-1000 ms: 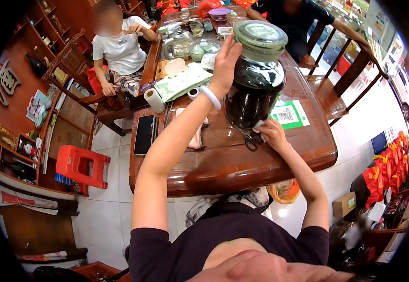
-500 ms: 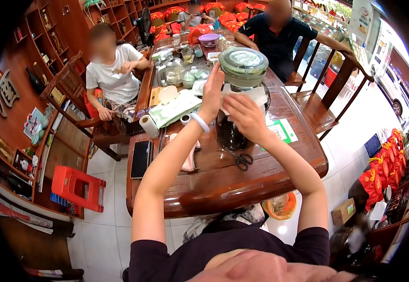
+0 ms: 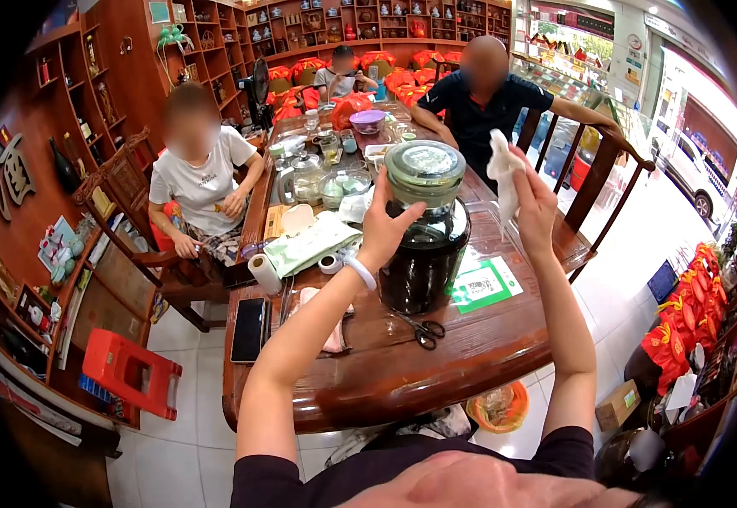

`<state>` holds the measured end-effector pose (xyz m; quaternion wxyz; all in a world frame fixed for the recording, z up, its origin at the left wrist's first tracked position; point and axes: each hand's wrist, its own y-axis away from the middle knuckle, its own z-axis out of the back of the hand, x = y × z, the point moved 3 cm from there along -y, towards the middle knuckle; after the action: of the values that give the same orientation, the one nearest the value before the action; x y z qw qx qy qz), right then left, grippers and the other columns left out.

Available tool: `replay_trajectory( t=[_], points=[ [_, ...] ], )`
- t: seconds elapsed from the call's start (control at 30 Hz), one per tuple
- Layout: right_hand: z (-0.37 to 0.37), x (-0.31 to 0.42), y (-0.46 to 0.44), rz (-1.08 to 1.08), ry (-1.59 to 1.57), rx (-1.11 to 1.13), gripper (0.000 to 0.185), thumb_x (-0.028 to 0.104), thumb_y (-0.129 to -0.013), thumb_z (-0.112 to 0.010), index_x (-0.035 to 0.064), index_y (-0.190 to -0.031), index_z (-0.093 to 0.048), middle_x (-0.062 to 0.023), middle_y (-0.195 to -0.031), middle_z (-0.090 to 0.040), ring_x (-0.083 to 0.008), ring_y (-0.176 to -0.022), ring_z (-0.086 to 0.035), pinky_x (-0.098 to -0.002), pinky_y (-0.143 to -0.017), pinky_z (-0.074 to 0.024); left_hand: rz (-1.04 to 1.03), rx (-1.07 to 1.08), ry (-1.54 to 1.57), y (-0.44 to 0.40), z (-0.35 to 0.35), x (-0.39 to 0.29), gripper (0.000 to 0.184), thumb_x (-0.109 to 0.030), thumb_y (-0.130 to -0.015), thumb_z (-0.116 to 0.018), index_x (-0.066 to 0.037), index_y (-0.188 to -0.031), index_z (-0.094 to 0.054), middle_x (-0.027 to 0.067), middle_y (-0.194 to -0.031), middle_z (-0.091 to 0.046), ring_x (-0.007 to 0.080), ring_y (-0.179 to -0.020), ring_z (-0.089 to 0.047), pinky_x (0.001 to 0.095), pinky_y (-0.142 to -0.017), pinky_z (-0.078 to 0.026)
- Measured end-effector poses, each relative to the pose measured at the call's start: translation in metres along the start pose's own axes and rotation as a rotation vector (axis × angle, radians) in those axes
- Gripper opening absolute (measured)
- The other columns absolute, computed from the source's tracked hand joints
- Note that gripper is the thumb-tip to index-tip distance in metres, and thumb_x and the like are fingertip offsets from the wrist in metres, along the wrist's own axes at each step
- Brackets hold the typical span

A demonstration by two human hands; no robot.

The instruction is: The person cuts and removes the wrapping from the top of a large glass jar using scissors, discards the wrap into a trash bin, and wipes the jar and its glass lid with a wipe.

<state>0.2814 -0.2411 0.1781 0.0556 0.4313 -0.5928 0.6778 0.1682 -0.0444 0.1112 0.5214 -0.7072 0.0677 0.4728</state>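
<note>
A large glass jar point(image 3: 423, 269) of dark liquid stands upright on the wooden table, its greenish glass lid point(image 3: 426, 162) on top. My left hand point(image 3: 384, 229) is wrapped against the left side of its neck, thumb across the front and fingers partly hidden behind. Raised to the right of the jar and apart from it, my right hand point(image 3: 536, 201) pinches a crumpled white tissue point(image 3: 501, 173) that hangs down. Black-handled scissors point(image 3: 426, 332) lie in front of the jar. A green and white printed card point(image 3: 487, 284) lies to its right.
On the table's left are a black phone point(image 3: 251, 330), a white roll point(image 3: 264, 274), a green-white packet point(image 3: 313, 243) and a glass teapot point(image 3: 302, 179). One person point(image 3: 203, 182) sits left, another point(image 3: 483, 106) right, a third farther back. A red stool point(image 3: 131, 371) stands left.
My right hand has moved from the jar's neck up and right, carrying the tissue away. My left hand has lowered and bent round the neck. The view has tilted up slightly.
</note>
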Motion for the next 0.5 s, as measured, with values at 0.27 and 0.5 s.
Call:
replay_trajectory(
  t=[0.27,0.5],
  points=[
    [-0.030,-0.015,-0.036,0.162,0.083,0.058,0.027,0.013,-0.091,-0.048,-0.0038,-0.111,-0.056,-0.0065,-0.113,-0.057,-0.0077,-0.088,-0.054,-0.0201,-0.077,-0.0433,-0.020,-0.028,-0.056,0.000,0.001,0.007,0.085,-0.020,-0.074,-0.070,0.001,-0.137,-0.017,0.0221,-0.128,-0.041,0.0256,-0.120,-0.040,0.0318,-0.099,-0.031],
    [0.002,-0.076,-0.045,-0.139,0.099,-0.176,0.025,0.018,-0.089,-0.050,-0.0021,-0.093,-0.064,-0.0032,-0.078,-0.064,-0.0079,-0.068,-0.056,-0.0212,-0.061,-0.0429,-0.021,-0.030,-0.074,0.002,-0.001,0.000,0.083,-0.020,-0.073,-0.070,0.001,-0.136,-0.020,0.0196,-0.123,-0.047,0.0248,-0.115,-0.045,0.0320,-0.095,-0.035]
  ],
)
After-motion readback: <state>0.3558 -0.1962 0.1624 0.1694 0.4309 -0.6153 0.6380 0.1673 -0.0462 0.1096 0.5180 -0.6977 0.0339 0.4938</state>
